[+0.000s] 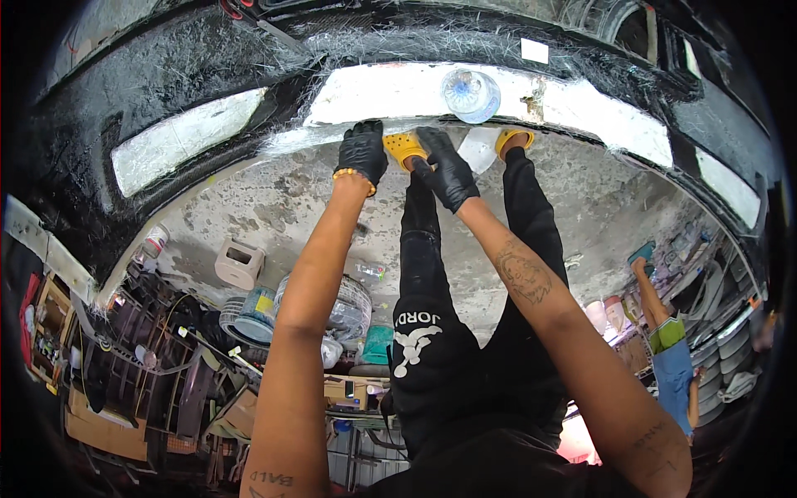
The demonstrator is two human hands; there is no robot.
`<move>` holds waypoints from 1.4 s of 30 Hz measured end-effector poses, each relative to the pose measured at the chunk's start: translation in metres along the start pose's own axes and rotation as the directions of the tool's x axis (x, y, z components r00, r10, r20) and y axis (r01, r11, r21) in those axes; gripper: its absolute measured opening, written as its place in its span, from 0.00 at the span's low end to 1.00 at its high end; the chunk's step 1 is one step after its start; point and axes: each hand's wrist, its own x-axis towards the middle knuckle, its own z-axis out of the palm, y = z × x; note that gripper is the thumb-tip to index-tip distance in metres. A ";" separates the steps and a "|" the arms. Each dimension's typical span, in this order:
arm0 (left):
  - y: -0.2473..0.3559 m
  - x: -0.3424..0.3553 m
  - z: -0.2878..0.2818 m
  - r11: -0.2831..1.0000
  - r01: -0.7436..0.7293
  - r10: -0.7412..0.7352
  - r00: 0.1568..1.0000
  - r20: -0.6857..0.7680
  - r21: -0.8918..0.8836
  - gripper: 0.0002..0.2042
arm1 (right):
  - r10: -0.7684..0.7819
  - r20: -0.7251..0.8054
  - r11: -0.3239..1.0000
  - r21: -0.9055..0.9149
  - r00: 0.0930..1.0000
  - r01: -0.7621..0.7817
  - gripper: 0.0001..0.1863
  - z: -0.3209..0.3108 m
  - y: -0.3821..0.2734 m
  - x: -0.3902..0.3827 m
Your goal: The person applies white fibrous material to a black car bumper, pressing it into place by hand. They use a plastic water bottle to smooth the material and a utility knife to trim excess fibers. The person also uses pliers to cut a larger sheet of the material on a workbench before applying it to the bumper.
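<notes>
A large black, curved panel (207, 62) lies in front of me, rough with loose glass fibres and set with smooth white areas (382, 87). My left hand (363, 153), in a black glove, is at its near edge, fingers together and curled onto the whitish fibreglass strip (286, 143) along that edge. My right hand (448, 172), also gloved in black, hangs just below the edge, fingers stretched out and thumb apart, with nothing seen in it. A clear plastic container (470, 95) with a bluish tint stands on the white area, beyond my right hand.
Beneath the panel is a stained concrete floor (307, 195). A beige hollow block (240, 263), tyres (353, 299) and a teal bucket (378, 344) stand behind me. Another person (671, 365) is at the right. A white square (535, 51) lies on the panel.
</notes>
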 end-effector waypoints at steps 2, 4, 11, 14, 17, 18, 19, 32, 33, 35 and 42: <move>-0.011 0.001 0.007 0.997 -0.012 0.006 0.996 -0.092 -0.075 0.25 | -0.169 0.112 0.931 -0.307 0.979 0.196 0.35 0.003 0.009 0.015; -0.013 -0.001 0.006 0.996 -0.034 0.023 0.992 -0.127 -0.087 0.25 | -0.083 0.188 0.897 -0.414 0.979 0.156 0.36 0.003 -0.002 0.023; -0.010 0.001 0.005 0.997 -0.037 0.028 0.991 -0.133 -0.068 0.23 | 0.028 0.259 0.849 -0.516 0.965 0.114 0.34 0.010 -0.002 0.026; 0.013 0.002 -0.004 0.994 -0.100 0.094 0.989 -0.112 -0.050 0.23 | 0.020 0.215 0.855 -0.510 0.976 0.095 0.33 0.014 0.006 0.029; 0.010 0.004 0.001 0.992 -0.051 0.043 0.997 -0.069 -0.111 0.22 | 0.056 0.254 0.851 -0.519 0.965 0.088 0.34 0.012 -0.003 0.030; 0.010 0.008 0.002 0.994 -0.031 0.024 0.997 -0.071 -0.109 0.22 | 0.068 0.264 0.850 -0.520 0.962 0.082 0.34 0.012 -0.001 0.031; 0.008 0.011 0.002 0.992 0.006 -0.010 0.999 -0.031 -0.127 0.22 | 0.081 0.272 0.850 -0.521 0.959 0.076 0.35 0.012 0.001 0.033; 0.024 0.006 0.021 0.991 -0.102 0.090 0.988 -0.125 -0.089 0.29 | -0.020 0.085 0.999 -0.024 0.996 0.022 0.31 -0.044 0.008 -0.064; 0.020 0.006 0.028 0.986 -0.105 0.086 0.986 -0.141 -0.129 0.30 | -0.040 0.056 0.999 -0.021 0.998 0.041 0.30 -0.050 0.011 -0.075; -0.008 -0.007 0.057 0.986 -0.099 0.062 0.963 -0.260 -0.133 0.30 | -0.007 0.046 1.000 0.012 0.999 0.006 0.28 -0.077 0.013 -0.096; 0.097 -0.051 -0.057 0.960 -0.047 -0.001 0.985 -0.173 -0.274 0.13 | -0.174 -0.450 0.908 -0.417 0.876 -0.033 0.27 -0.266 0.074 -0.061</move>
